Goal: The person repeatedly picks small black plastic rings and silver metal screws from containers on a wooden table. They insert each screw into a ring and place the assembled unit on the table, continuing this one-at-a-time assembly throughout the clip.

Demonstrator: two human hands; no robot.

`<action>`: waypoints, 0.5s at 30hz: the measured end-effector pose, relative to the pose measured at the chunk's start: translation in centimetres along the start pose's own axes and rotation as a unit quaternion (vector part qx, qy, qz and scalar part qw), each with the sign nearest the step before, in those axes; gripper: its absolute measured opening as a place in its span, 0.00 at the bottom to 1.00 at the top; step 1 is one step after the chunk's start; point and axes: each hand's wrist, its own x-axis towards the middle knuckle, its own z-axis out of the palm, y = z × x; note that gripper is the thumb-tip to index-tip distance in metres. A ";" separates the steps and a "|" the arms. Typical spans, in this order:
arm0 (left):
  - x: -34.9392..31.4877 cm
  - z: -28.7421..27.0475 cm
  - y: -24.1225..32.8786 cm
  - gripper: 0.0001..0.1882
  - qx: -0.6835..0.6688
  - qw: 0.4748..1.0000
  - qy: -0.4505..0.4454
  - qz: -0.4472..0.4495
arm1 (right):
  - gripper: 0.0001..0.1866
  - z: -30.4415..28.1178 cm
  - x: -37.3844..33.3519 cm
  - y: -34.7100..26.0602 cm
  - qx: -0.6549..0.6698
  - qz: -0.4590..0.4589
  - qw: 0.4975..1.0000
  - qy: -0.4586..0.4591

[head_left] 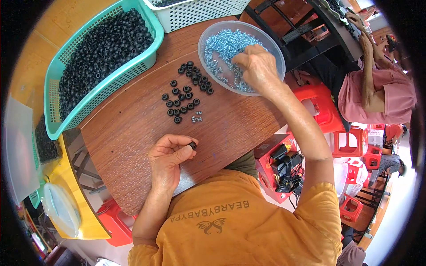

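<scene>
In my left hand (167, 160), near the table's front edge, a small black ring-shaped cap (192, 145) is pinched between thumb and forefinger. My right hand (259, 71) reaches into a clear round bowl (278, 66), its fingers curled down against the small shiny silver-blue metal pieces (228, 42) inside. Whether a piece is between those fingertips is hidden. Between the hands, several black caps (183, 97) lie in loose groups on the brown wooden table (128, 146). Beside them is a small cluster of silver pieces (197, 117).
A green basket (106, 84) heaped with black caps stands at the far left, with a white perforated basket (199, 15) behind. Red stools (317, 106) and a box of black adapters (286, 166) are right of the table. Another person in pink (377, 95) works at the far right.
</scene>
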 end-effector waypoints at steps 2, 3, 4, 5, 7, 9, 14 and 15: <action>0.0 0.1 0.0 0.09 0.004 1.000 0.001 0.004 | 0.12 0.0 -0.1 0.4 -0.025 -0.003 1.000 0.003; 0.0 0.1 -0.1 0.09 0.007 1.000 0.001 0.003 | 0.12 0.0 -0.2 0.5 -0.038 -0.004 0.999 0.005; 0.1 0.0 -0.1 0.09 0.010 1.000 0.001 0.003 | 0.12 0.1 -0.2 0.4 -0.043 -0.012 0.999 -0.004; 0.1 0.0 -0.1 0.09 0.012 1.000 0.001 0.002 | 0.12 0.2 -0.2 0.2 -0.048 -0.020 0.999 -0.014; 0.0 0.1 0.0 0.09 0.020 1.000 0.002 0.003 | 0.12 0.5 -0.2 -0.2 -0.052 -0.033 0.997 -0.036; 0.0 0.1 0.0 0.09 0.021 1.000 0.001 0.004 | 0.12 0.7 -0.2 -0.6 -0.054 -0.045 0.996 -0.062; 0.0 0.1 0.0 0.09 0.016 1.000 0.003 0.006 | 0.11 -0.3 -0.3 0.3 -0.026 -0.032 0.998 -0.046; 0.0 0.0 -0.1 0.09 0.019 1.000 0.002 0.006 | 0.11 -0.2 -0.3 0.5 -0.031 -0.031 0.998 -0.035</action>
